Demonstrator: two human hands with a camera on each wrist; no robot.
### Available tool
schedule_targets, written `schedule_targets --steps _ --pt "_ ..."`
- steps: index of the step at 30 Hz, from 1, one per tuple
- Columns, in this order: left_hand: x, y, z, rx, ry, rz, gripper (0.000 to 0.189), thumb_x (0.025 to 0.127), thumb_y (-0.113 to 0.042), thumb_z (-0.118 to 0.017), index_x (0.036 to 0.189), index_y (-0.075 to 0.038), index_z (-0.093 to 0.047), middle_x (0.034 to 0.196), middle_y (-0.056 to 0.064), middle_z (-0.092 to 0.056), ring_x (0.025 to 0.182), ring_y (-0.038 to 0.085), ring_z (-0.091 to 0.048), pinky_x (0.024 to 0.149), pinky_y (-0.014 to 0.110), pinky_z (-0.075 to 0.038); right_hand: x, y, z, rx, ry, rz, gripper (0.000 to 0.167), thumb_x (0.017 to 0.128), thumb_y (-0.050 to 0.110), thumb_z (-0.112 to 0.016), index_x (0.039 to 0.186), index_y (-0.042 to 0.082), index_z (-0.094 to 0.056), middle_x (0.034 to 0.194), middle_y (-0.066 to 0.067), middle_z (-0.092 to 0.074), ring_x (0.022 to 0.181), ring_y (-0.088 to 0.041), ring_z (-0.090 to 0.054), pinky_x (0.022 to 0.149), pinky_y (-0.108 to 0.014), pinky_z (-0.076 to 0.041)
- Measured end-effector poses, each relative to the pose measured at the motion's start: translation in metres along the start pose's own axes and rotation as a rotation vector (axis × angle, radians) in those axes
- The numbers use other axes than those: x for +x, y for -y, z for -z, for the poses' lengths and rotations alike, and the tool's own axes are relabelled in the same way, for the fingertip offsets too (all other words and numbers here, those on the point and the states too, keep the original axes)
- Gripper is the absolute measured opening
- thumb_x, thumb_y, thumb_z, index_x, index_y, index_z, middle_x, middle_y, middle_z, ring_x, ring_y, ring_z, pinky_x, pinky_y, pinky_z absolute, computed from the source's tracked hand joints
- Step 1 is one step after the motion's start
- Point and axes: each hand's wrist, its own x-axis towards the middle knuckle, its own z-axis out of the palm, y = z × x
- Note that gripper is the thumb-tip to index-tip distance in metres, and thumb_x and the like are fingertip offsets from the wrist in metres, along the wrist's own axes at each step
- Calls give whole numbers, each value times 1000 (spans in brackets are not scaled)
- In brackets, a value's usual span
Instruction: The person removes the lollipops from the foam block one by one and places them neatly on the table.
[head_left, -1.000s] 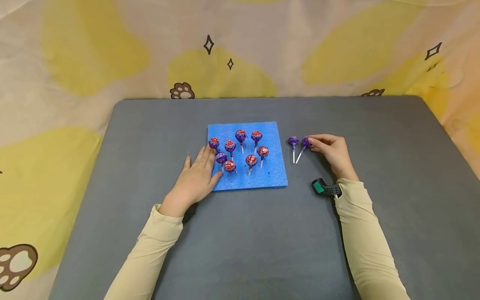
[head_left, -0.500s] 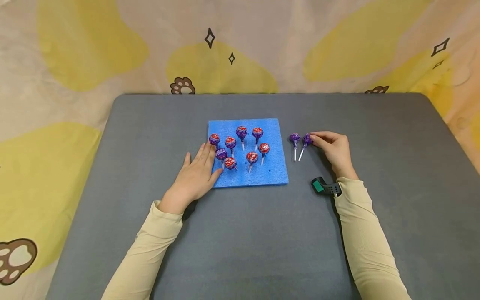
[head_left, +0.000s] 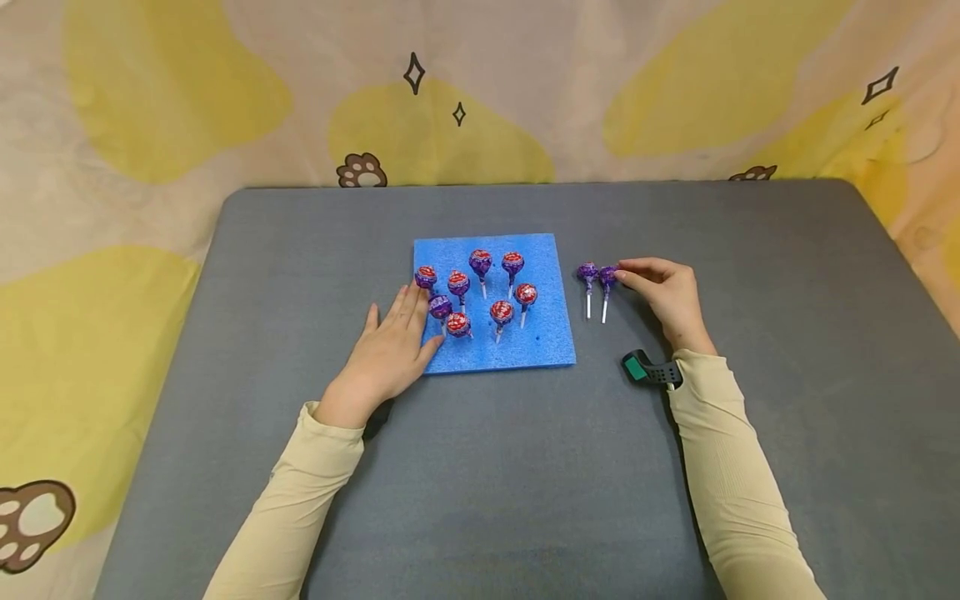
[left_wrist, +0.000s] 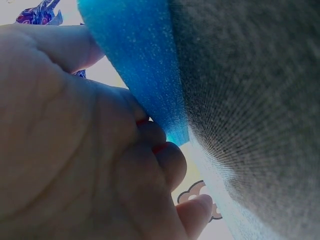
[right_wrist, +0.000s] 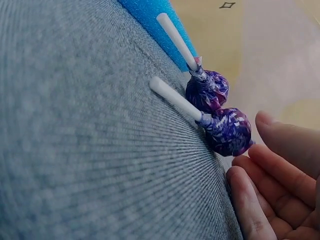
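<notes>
My left hand point(head_left: 386, 350) lies with fingers stretched along the left edge of a blue foam board point(head_left: 551, 350), its fingertips on the board's edge. Several lollipops in purple and red wrappers stand upright in the foam, among them one purple lollipop point(head_left: 440, 307) close to those fingers. Right of the board, two purple lollipops lie side by side on the table: a left one point(head_left: 587, 273) and a right one point(head_left: 608, 278), sticks toward the person. At the right one's candy head is my right hand point(head_left: 663, 296); in the right wrist view its index fingertip point(right_wrist: 256, 150) meets the wrapper while the thumb stands apart.
The grey table point(head_left: 487, 483) runs to a straight back edge. Behind it hangs a pale cloth point(head_left: 577, 92) with yellow patches and paw prints. A black strap with a green square point(head_left: 637, 369) sits by the right wrist.
The right lollipop's stick has swung from slanted to nearly parallel with the left one, the right hand staying at its head. The left hand keeps its place on the board.
</notes>
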Motion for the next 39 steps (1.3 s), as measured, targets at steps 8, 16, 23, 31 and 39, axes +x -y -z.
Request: schedule_targets --steps 8,16,23,31,39 --pt "-1 0 1 -5 -4 -2 68 101 -40 -35 150 0 -8 156 16 -1 144 28 1 110 57 -1 0 3 1 20 -2 -7 32 83 14 -74 105 -8 -68 86 12 -69 83 -6 -60 67 -17 -44" --pt "-2 -1 2 -11 -10 -9 68 101 -39 -35 150 0 -9 156 16 -3 144 28 0 110 58 -2 -1 5 1 171 3 8 30 80 5 -75 105 -10 -67 89 4 -71 83 -7 -65 72 -17 -47" --pt "-2 -1 3 -5 -9 -7 68 101 -39 -35 150 0 -9 156 16 -3 144 28 0 110 58 -2 -4 13 -1 262 -33 16 26 78 1 -76 101 -7 -70 88 1 -71 82 -9 -66 73 -17 -49" --pt "-4 0 2 -17 -3 3 68 101 -39 -36 150 0 -8 156 15 -2 144 28 1 110 57 -1 -16 37 -22 338 -3 93 21 78 -1 -75 97 -8 -70 89 -5 -71 81 -13 -66 72 -21 -50" --pt "-4 0 2 -23 -7 -5 69 101 -39 -36 150 0 -8 156 15 -2 144 28 0 110 57 -2 -32 57 -46 318 108 133 21 79 -3 -73 99 -9 -69 90 -1 -71 83 -14 -67 74 -22 -51"
